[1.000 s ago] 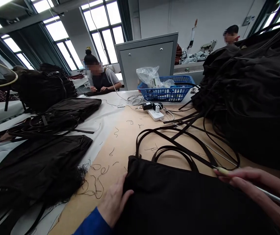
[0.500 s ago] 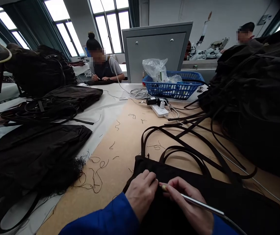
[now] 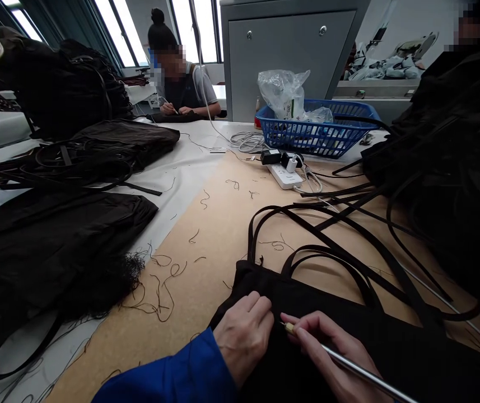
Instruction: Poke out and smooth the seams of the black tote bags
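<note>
L hand [image 3: 243, 348], blue sleeve [image 3: 164, 372] at wrist: fingers curled, closed on top edge of black fabric bag [image 3: 327, 341], cloth bunched under them. R hand [image 3: 327, 348]: thumb + fingers pinching slim steel rod [image 3: 359, 371] w/ cream tip [image 3: 289, 328]; tip points up-left over the cloth, just beside L hand; contact w/ cloth can't be told. Only a narrow gap btwn the hands.

Bag: lies flat at near edge of view, matte dark cloth, lower part cut off by frame. Flat black strap handles [image 3: 251, 238] loop from its top edge across tan board [image 3: 206, 263], long narrow bands crossing, curved, some running toward heap of black bags [image 3: 445, 168] at R, which rises high and walls off that side. Board: smooth, pale, dotted w/ curly dark thread snippets [image 3: 189, 238]. Open stretch of board L of bag, up to stack of black bags [image 3: 50, 246] w/ ragged thread fringe [image 3: 133, 274] at its end.

Beyond: white sheet [image 3: 189, 143] on table; white power strip [image 3: 284, 176] w/ black plug adapters; blue plastic mesh basket [image 3: 317, 134] holding clear plastic bag [image 3: 284, 92]; grey steel cabinet [image 3: 290, 56] behind. Co-worker [image 3: 183, 92] across table, hair in bun, both hands at black cloth, well apart from L + R hands.
</note>
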